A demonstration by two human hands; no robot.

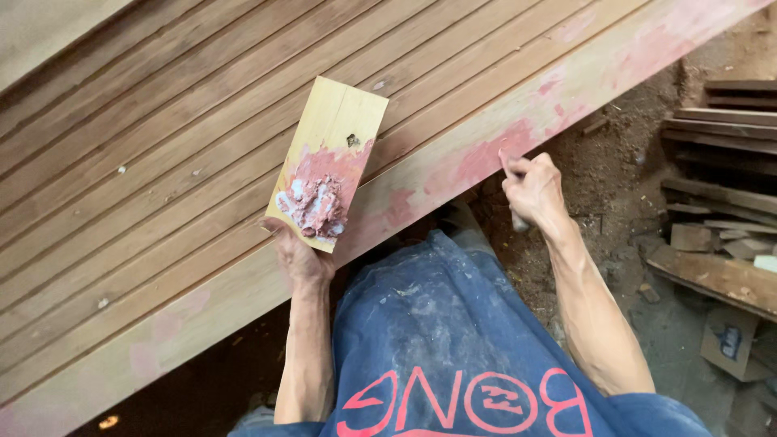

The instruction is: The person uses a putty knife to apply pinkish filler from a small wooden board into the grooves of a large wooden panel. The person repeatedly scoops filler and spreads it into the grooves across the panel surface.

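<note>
My left hand [298, 257] holds a small pale wooden board [333, 137] from below, tilted over the big slatted wooden panel [162, 178]. A lump of pink and white filler paste [317, 202] sits on the board's lower half. My right hand [532, 190] grips a small putty knife [509, 167] and presses its blade against the panel's pale edge rail [421, 182], where pink filler is smeared. The knife's handle end shows below my fist.
The panel runs diagonally from lower left to upper right. Stacked planks and wood offcuts [720, 162] lie on the dirt floor at right, with a cardboard scrap [730, 341] lower down. My blue shirt [437, 340] fills the bottom middle.
</note>
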